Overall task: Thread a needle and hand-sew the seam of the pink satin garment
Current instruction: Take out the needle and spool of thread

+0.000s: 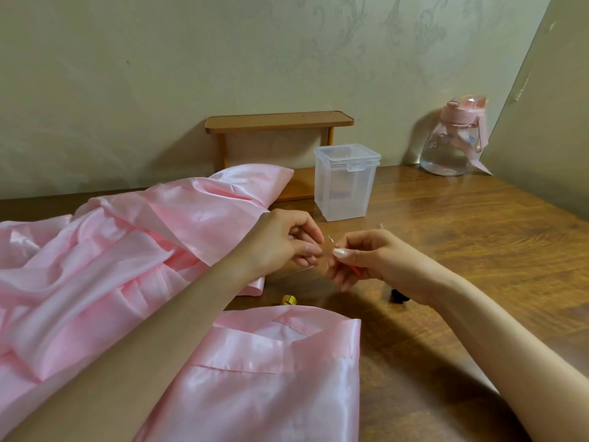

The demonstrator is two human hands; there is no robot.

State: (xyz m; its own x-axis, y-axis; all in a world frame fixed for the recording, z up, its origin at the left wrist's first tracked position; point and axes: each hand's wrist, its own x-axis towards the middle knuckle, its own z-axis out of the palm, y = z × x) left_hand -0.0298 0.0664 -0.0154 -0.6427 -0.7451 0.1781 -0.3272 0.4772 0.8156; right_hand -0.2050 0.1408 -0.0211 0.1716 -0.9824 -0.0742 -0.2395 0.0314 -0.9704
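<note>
Hands meet just above the middle of the wooden table (478,237). The left hand (283,240) has its fingers curled, and its thumb and finger tips pinch a pale thread (302,270) that hangs in a curve just under it. The right hand (369,263) pinches a tiny silver needle (331,241) between thumb and first finger. The needle pokes up toward 11 o'clock, close to the left finger tips. A thin red stick (356,270) peeks out below the right fingers; what it is cannot be told. The pink satin garment (111,256) lies in shiny folds at 9 o'clock from the hands, and another part of it lies flat at 6 o'clock, under the left arm. A clear plastic box (345,189) with its lid on stands at 12 o'clock. Behind it is a small wooden shelf (277,121). A pink water bottle (452,141) stands at 2 o'clock by the wall. A small yellow thing (288,299) sits on the table at 6 o'clock, just beside the cloth.
</note>
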